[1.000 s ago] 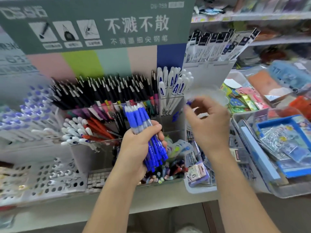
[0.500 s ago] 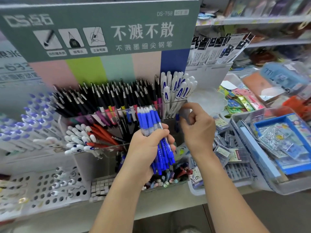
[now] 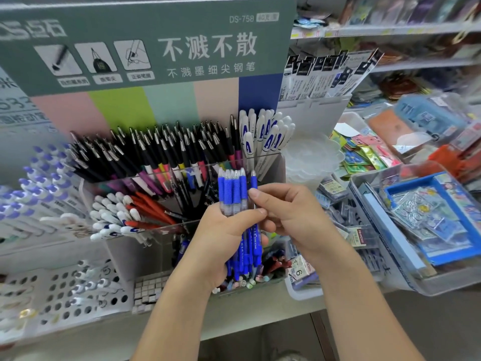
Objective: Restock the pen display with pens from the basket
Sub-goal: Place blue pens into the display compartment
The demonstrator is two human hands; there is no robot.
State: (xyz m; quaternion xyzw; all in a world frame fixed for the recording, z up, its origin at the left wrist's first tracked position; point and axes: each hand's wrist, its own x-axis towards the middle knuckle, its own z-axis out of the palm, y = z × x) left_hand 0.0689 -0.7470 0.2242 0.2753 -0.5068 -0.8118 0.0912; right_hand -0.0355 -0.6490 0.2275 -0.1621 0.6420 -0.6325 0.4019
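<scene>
Before a clear acrylic pen display (image 3: 145,233) on a shop shelf, a person's left hand (image 3: 223,235) grips a bundle of blue pens (image 3: 235,196) upright, while the right hand (image 3: 289,212) pinches one blue pen (image 3: 254,181) at the bundle's edge.

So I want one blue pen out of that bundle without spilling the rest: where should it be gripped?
Pinch the rightmost blue pen at its ribbed grip, coming from the right. It stands upright, slightly apart from the bundle held by the left hand, and the right hand is already on that pen.
</scene>
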